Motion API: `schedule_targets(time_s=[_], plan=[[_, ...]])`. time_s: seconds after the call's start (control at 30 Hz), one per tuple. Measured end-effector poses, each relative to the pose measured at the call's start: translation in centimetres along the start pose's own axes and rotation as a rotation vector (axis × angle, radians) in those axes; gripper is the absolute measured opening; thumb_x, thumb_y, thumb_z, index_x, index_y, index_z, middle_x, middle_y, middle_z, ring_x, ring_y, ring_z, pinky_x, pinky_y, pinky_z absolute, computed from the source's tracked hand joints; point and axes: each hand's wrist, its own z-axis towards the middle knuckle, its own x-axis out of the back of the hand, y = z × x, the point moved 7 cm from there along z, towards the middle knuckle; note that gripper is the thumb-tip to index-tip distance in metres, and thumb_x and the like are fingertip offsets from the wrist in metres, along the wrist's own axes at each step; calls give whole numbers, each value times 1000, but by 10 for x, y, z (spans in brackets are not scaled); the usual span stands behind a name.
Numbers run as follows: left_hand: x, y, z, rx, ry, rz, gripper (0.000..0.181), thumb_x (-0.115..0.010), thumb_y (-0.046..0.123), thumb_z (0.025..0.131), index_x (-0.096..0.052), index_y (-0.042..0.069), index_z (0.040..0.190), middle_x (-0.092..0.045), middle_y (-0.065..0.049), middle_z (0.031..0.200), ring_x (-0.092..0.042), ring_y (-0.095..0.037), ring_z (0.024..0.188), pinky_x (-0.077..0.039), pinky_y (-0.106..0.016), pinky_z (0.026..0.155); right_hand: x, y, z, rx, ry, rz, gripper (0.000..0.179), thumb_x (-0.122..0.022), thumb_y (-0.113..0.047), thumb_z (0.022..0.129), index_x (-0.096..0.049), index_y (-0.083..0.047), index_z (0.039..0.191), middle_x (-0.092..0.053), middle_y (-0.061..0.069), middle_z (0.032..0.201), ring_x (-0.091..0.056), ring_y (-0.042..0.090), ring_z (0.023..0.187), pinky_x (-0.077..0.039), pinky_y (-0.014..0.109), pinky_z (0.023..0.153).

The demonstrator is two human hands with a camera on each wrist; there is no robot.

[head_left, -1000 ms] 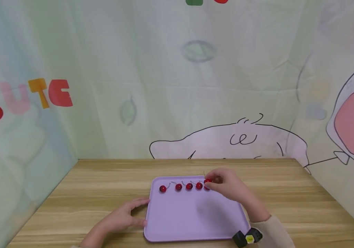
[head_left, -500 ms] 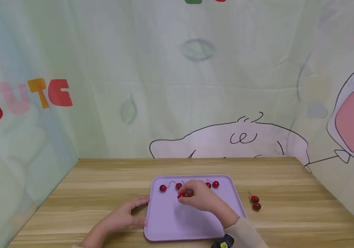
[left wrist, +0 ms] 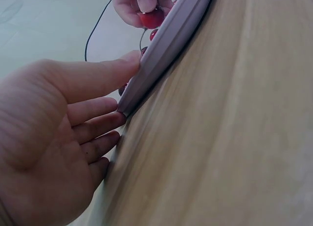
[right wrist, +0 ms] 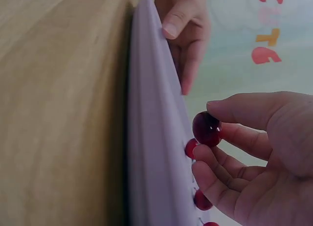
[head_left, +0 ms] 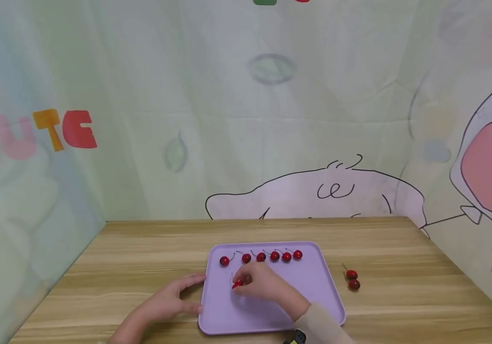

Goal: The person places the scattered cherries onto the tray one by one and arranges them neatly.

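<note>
My right hand [head_left: 265, 284] pinches a dark red cherry [right wrist: 207, 129] between thumb and fingertips, over the left part of a lilac tray [head_left: 312, 291]. The cherry's thin stem points up in the head view. Just behind the hand, several stemmed cherries [head_left: 274, 256] form a row along the tray's far edge. My left hand [head_left: 169, 298] rests at the tray's left edge, its fingers extended. In the left wrist view its thumb [left wrist: 105, 77] lies against the tray's rim, with the fingertips beside the rim's outer side.
On the wooden table [head_left: 151, 258], right of the tray, lie two more cherries [head_left: 354, 284] close together, stems pointing up and left. A printed cloth backdrop [head_left: 228, 143] hangs behind and beside the table.
My right hand has moved from the row's right end to the left and nearer, now with another cherry. A cherry stands at the row's right end. The left hand has stayed put.
</note>
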Motion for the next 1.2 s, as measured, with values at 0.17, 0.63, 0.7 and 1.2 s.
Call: schedule_targets(time_s=[0.17, 0.63, 0.7, 1.2], plan=[[0, -2, 1, 34, -3, -23, 71, -79, 31, 77, -52, 1, 136, -45, -24, 142, -35, -49, 133, -26, -68, 106, -9, 2, 1, 0, -8, 31, 9, -76, -5, 78, -71, -7, 85, -67, -4, 76, -56, 1, 69, -49, 17, 65], [-1, -5, 1, 55, -3, -40, 72, -80, 29, 76, -52, 2, 136, -44, -25, 143, -32, -51, 134, -24, -69, 106, -13, 6, -1, -85, -17, 51, 8, -75, -7, 80, -70, -9, 85, -64, -6, 76, -55, 5, 70, -50, 19, 66], [-1, -5, 1, 55, -4, -40, 72, -80, 29, 76, -52, 2, 136, -44, -25, 143, -32, -51, 133, -24, -69, 106, -13, 6, 0, -90, -16, 48, 8, -75, -7, 80, -70, -10, 85, -63, -7, 76, -55, 5, 70, -49, 20, 66], [-1, -5, 2, 25, -2, -34, 73, -79, 31, 76, -52, 0, 136, -45, -25, 143, -34, -50, 132, -25, -69, 105, -12, 3, -1, -52, 9, 35, 11, -77, -8, 78, -69, -9, 86, -63, -6, 75, -54, 3, 68, -48, 18, 64]])
